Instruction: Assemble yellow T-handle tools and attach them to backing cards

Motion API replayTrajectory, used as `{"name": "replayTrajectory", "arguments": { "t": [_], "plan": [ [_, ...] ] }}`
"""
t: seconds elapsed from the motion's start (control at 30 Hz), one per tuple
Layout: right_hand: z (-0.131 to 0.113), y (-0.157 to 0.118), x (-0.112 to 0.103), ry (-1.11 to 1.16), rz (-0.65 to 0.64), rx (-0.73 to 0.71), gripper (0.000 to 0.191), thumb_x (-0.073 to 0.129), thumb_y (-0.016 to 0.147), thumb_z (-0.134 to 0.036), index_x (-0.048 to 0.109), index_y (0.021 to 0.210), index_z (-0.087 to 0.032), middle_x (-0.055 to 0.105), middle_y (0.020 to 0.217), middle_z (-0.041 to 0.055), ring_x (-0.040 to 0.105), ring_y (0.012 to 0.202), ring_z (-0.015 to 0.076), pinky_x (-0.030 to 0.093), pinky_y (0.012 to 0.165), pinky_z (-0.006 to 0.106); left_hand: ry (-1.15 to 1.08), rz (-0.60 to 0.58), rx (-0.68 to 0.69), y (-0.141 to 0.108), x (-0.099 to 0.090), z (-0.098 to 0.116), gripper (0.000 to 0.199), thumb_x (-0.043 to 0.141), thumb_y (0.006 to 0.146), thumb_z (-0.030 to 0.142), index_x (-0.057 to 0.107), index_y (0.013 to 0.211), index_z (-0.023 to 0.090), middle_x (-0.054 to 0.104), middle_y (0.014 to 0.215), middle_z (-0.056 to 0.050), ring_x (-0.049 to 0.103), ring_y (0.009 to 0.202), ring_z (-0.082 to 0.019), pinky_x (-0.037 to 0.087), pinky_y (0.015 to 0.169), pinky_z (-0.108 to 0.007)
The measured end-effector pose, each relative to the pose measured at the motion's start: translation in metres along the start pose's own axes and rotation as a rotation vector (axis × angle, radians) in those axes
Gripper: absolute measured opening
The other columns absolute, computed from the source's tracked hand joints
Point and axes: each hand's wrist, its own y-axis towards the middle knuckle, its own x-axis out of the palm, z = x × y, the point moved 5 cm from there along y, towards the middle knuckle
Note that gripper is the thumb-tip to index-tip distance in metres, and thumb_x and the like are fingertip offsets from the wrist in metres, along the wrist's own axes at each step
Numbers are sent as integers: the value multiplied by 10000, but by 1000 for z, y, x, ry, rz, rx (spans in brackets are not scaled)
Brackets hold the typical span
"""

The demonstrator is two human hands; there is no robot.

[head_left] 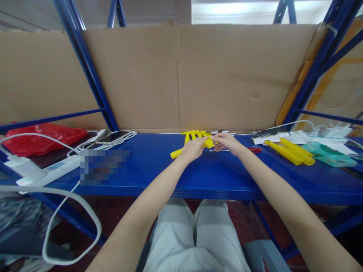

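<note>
My left hand [194,148] is closed around a yellow plastic piece [209,142], whose head shows past my fingertips. A yellow cylindrical handle [176,153] sticks out on the left side of that hand. My right hand [226,142] has its fingers drawn together in a pinch at the head of the yellow piece; whatever they grip is too small to tell. Under my right wrist lies a screwdriver with a red handle [255,150], its thin shaft pointing left. Several more yellow plastic pieces [194,133] lie just behind my left hand.
Two yellow handles [286,153] lie to the right, beside a green plastic packet [329,154] and a black-and-white box [269,136]. At left are a white power strip [53,172], cables, a phone [112,137] and a red bag [45,138]. Cardboard [181,79] walls the back of the blue shelf [153,170].
</note>
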Motion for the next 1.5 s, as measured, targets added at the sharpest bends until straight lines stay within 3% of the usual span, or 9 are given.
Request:
{"name": "replayTrajectory", "arguments": {
  "t": [0.1, 0.2, 0.27, 0.37, 0.47, 0.6, 0.97, 1.2, 1.5],
  "plan": [
    [-1, 7, -31, -150, 204, -81, 154, 599, 863, -274, 561, 753, -174, 680, 667, 38, 618, 486, 114, 512, 497, 221, -145, 104, -32, 3, -6, -6, 502, 481, 859, 105, 541, 1340, 234, 612, 1312, -65, 565, 1194, -204, 438, 1012, -355],
    [3, 8, -72, -594, 512, -115, 117, 524, 860, -194, 623, 807, -163, 720, 817, 96, 672, 666, 159, 521, 629, 252, -342, 261, -100, 7, -16, -18, 434, 505, 855, 140, 605, 1273, 208, 653, 1249, -73, 578, 1179, -212, 457, 984, -356],
    [9, 8, -91, -900, 599, -53, 139, 532, 821, -166, 671, 809, -167, 728, 904, 122, 684, 869, 214, 510, 745, 277, -501, 319, -129, 10, -22, -25, 337, 531, 850, 176, 670, 1157, 162, 710, 1117, -81, 624, 1084, -216, 487, 921, -338],
    [25, 11, -106, -1123, 521, 128, 177, 548, 794, -172, 720, 836, -174, 731, 965, 134, 669, 979, 262, 494, 798, 302, -727, 329, -258, 11, -27, -32, 167, 588, 807, 179, 709, 892, 101, 719, 774, -46, 656, 772, -178, 511, 695, -260],
    [34, 13, -108, -1178, 421, 209, 217, 552, 793, -170, 741, 900, -184, 732, 982, 128, 668, 990, 270, 494, 809, 316, -972, 368, -342, 10, -32, -32, 53, 615, 775, 107, 648, 733, 108, 615, 578, 22, 549, 539, -86, 410, 518, -166],
    [38, 18, -104, -1223, 378, 179, 268, 530, 817, -169, 744, 973, -216, 720, 1047, 115, 657, 1013, 260, 500, 825, 336, -1255, 260, -420, 7, -31, -29, 199, 646, 796, 150, 516, 645, 158, 374, 391, 105, 294, 315, -26, 257, 370, -158],
    [44, 24, -101, -1254, 343, 207, 258, 525, 801, -126, 726, 937, -211, 706, 1048, 118, 640, 1045, 257, 499, 861, 366, -1599, 27, -599, 4, -19, -32, 216, 516, 826, 24, 453, 667, 157, 430, 480, 74, 345, 330, -25, 277, 356, -163],
    [48, 26, -98, -1239, 285, 276, 171, 532, 829, -183, 695, 875, -160, 668, 1108, 172, 598, 1118, 308, 484, 893, 439, -1533, -194, -711, 3, -1, -33, 208, 473, 820, -4, 460, 682, 151, 438, 461, 54, 351, 343, -37, 275, 364, -159],
    [41, 24, -93, -1194, 362, 209, 228, 485, 876, -185, 665, 1004, -131, 577, 1247, 208, 534, 1185, 320, 434, 936, 462, -1541, -264, -765, 3, 10, -42, 164, 453, 815, 13, 462, 742, 159, 432, 478, 50, 353, 351, -50, 264, 359, -151]
  ]
}}
